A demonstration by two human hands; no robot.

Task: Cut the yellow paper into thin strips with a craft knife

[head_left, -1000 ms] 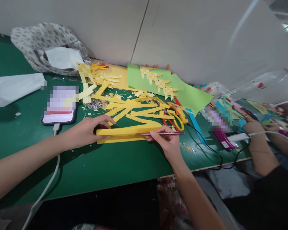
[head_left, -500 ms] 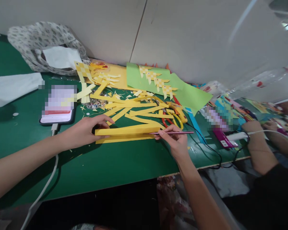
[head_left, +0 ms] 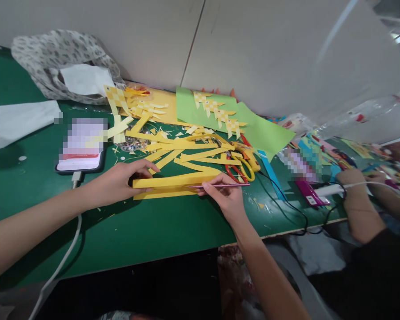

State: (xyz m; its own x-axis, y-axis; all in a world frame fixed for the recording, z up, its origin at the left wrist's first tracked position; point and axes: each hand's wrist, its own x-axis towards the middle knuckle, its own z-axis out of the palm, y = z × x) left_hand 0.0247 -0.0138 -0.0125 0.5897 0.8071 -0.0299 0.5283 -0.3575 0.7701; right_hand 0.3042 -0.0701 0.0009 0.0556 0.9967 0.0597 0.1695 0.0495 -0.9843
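A folded yellow paper strip (head_left: 166,182) lies lengthwise near the front of the green table. My left hand (head_left: 125,181) grips its left end, thumb below and fingers above. My right hand (head_left: 224,193) pinches a thin pink pen-like tool (head_left: 240,185), whose tip rests at the fold toward the strip's right half. Behind the strip is a heap of cut yellow paper strips (head_left: 186,146). Red-and-yellow scissors (head_left: 243,171) lie right of the heap. Woven yellow paper fish (head_left: 222,114) rest on green paper (head_left: 266,129) at the back.
A phone (head_left: 83,144) with a white cable (head_left: 71,246) lies at the left, before a patterned cloth bag (head_left: 65,58). A yellow glue gun (head_left: 251,158) trails a black cord. Another person's arm (head_left: 363,206) rests at the right beside a magenta item (head_left: 308,193).
My right hand and the pink tool have moved left along the folded strip. My left hand has stayed at the left end.
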